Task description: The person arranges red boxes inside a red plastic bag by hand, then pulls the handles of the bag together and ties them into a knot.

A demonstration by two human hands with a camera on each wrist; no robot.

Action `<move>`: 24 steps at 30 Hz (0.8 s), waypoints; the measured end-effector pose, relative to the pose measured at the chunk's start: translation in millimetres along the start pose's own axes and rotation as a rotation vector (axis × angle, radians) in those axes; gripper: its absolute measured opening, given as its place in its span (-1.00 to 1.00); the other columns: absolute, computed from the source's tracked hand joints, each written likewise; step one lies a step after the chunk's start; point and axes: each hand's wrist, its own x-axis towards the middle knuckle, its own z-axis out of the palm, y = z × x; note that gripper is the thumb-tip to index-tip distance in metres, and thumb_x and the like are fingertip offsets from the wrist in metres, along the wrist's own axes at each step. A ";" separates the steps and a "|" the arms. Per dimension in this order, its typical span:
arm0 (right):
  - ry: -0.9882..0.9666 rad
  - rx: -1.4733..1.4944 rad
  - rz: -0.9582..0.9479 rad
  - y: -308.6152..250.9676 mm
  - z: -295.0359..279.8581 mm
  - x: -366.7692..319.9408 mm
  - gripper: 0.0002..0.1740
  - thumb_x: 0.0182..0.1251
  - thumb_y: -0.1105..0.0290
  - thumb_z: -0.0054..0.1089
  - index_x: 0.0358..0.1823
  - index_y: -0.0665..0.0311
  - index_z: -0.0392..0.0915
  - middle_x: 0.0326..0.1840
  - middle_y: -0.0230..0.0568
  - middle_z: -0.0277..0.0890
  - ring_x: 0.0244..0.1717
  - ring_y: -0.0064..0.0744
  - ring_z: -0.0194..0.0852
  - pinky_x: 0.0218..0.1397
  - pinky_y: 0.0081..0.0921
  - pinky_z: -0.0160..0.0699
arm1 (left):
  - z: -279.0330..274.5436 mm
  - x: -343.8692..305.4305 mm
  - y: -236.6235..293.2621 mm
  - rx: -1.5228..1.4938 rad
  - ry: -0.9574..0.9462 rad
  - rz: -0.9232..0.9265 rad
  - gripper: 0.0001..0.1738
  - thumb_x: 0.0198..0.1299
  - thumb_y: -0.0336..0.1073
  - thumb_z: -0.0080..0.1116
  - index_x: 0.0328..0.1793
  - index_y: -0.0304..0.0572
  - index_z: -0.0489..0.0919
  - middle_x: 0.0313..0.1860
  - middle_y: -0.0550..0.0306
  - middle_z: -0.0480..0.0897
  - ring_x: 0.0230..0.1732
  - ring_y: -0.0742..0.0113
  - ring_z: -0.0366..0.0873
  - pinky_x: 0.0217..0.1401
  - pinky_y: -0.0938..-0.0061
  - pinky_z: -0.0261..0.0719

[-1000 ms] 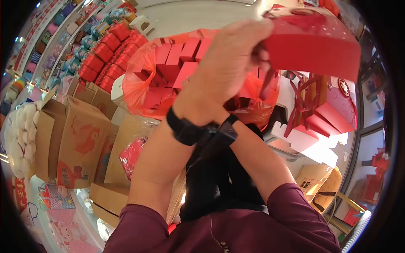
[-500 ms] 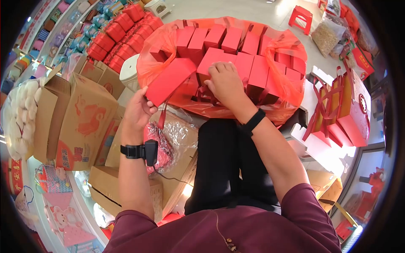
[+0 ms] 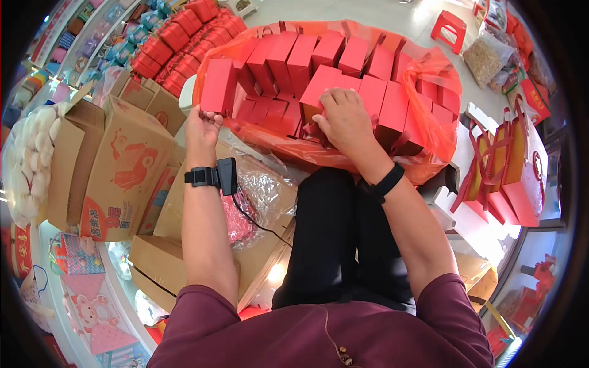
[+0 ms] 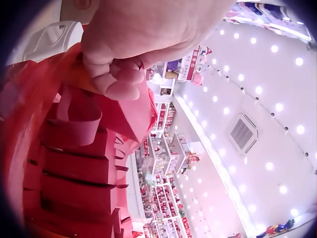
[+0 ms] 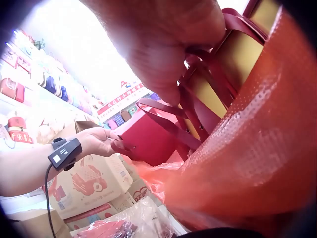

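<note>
My left hand (image 3: 205, 126) grips the near end of a red gift bag (image 3: 218, 86), thumb and fingers at its lower edge. This bag stands at the left end of a large orange plastic bag (image 3: 264, 144) packed with similar ones. In the left wrist view a ribbon handle (image 4: 81, 126) hangs below the curled fingers. Over the middle of the pack, my right hand (image 3: 351, 119) holds the corner of another red gift bag (image 3: 320, 84), fingers on top and thumb down its near side. Ribbon handles (image 5: 205, 74) and gold-coloured panels show beneath it in the right wrist view.
Cardboard boxes (image 3: 126, 172) stand at the left, with clear plastic wrap (image 3: 264, 184) nearer my legs. Several red gift bags with ribbons (image 3: 512, 165) stand at the right. Behind the pack are stacked red packages (image 3: 175, 46) and a red stool (image 3: 450, 30).
The left hand has brought its red gift bag from the near left of the pack to its left end and stood it up. The right hand left the upper right, then stayed on the middle bags.
</note>
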 end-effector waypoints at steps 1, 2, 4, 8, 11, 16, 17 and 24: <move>0.002 -0.001 0.000 0.0 -0.5 0.5 -0.51 0.16 0.21 0.46 0.06 0.26 0.55 0.08 -0.13 0.53 0.22 -0.10 0.45 0.47 -0.08 0.30 | -0.7 1.4 0.8 0.030 -0.019 -0.040 -0.80 0.47 -0.25 0.01 -0.27 -0.07 0.50 -0.48 0.29 0.52 -0.48 0.47 0.48 -0.41 0.46 0.56; 0.002 0.002 0.002 0.0 -0.7 0.8 -0.51 0.16 0.22 0.46 0.06 0.26 0.55 0.09 -0.13 0.53 0.23 -0.10 0.45 0.47 -0.08 0.30 | -0.5 1.9 2.7 0.060 -0.038 -0.080 -0.80 0.47 -0.25 0.01 -0.27 -0.07 0.49 -0.49 0.28 0.51 -0.49 0.46 0.48 -0.42 0.46 0.56; 0.003 0.006 0.006 -0.2 -1.4 0.0 -0.51 0.16 0.22 0.46 0.07 0.27 0.55 0.10 -0.12 0.54 0.24 -0.10 0.45 0.47 -0.07 0.29 | -0.4 2.8 1.3 0.083 -0.039 -0.145 -0.80 0.46 -0.28 -0.01 -0.29 -0.08 0.49 -0.51 0.27 0.51 -0.50 0.45 0.47 -0.44 0.49 0.55; -0.003 0.001 0.002 -0.7 -1.7 0.6 -0.52 0.18 0.22 0.44 0.07 0.27 0.55 0.11 -0.12 0.54 0.24 -0.09 0.45 0.48 -0.07 0.29 | -9.8 16.5 -6.7 0.058 0.017 -0.199 -0.79 0.47 -0.31 -0.04 -0.29 -0.12 0.48 -0.51 0.25 0.52 -0.50 0.43 0.48 -0.45 0.52 0.55; -0.005 -0.002 0.000 0.3 -1.0 1.1 -0.52 0.18 0.22 0.44 0.07 0.27 0.55 0.11 -0.11 0.54 0.24 -0.09 0.45 0.47 -0.07 0.29 | -24.7 55.3 -8.6 0.052 0.087 -0.210 -0.81 0.51 -0.27 -0.06 -0.18 -0.16 0.47 -0.44 0.18 0.54 -0.43 0.34 0.53 -0.37 0.44 0.63; -0.015 0.000 0.007 -1.4 -3.3 1.2 -0.53 0.18 0.22 0.44 0.06 0.27 0.55 0.12 -0.12 0.53 0.24 -0.09 0.44 0.46 -0.06 0.30 | -19.3 61.8 -4.0 0.154 0.109 -0.114 -0.71 0.51 -0.19 0.02 0.06 -0.32 0.40 -0.07 -0.11 0.57 -0.08 0.00 0.63 -0.11 0.14 0.78; -0.017 0.002 0.011 -1.1 -4.1 1.1 -0.53 0.18 0.22 0.44 0.06 0.26 0.54 0.12 -0.12 0.53 0.24 -0.09 0.44 0.46 -0.06 0.30 | -15.2 58.2 -2.6 0.242 0.100 -0.090 -0.67 0.48 -0.15 0.07 0.05 -0.33 0.41 -0.07 -0.11 0.58 -0.08 0.01 0.64 -0.10 0.14 0.78; 0.014 -0.004 0.000 -2.4 -3.1 0.8 -0.54 0.17 0.22 0.44 0.05 0.25 0.54 0.10 -0.13 0.52 0.24 -0.09 0.44 0.47 -0.05 0.29 | 14.2 10.5 -14.2 1.140 -0.106 0.355 -0.51 0.27 0.06 0.35 -0.16 -0.31 0.56 -0.30 0.06 0.69 -0.29 0.36 0.69 -0.45 0.37 0.66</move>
